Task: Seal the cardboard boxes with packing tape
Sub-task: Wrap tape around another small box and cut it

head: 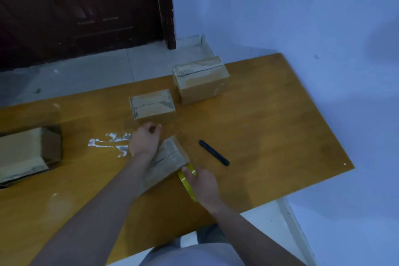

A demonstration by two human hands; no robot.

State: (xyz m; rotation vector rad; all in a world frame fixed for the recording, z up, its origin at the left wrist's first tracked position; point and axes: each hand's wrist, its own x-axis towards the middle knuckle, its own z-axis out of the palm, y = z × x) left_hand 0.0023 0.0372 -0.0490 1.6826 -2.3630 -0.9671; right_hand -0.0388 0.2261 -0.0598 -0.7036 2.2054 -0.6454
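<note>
1. Head view, far left: a large cardboard box (30, 153) lies on its side at the worktop (269, 119) edge, well apart from the work — no obstacle.
2. White scraps (110, 142), perhaps tape residue, are stuck to the worktop just left of the left hand (144, 140); the fresh strip should stay off them.
3. That left hand has its fingers curled, thumb and fingertips pinched together as if on a tape end — the tape itself is too clear to make out. It hovers just in front of the middle box (152, 104).
4. Below both hands sits the small box being sealed (166, 162), lying at an angle. By my judgement, the strip should run taut and straight along its top seam, then be pressed flat before cutting.
5. The right hand (200, 181) grips the yellow tape roll (187, 181) at the box's near-right corner, fingers wrapped over its rim. Steady tension against the left hand should prevent wrinkles.
6. A black pen-like tool (213, 152) lies just right of the box, possibly a cutter, within easy reach.
7. Farther back right stands a taller box (200, 80), its top apparently taped, clear of the hands.
</note>
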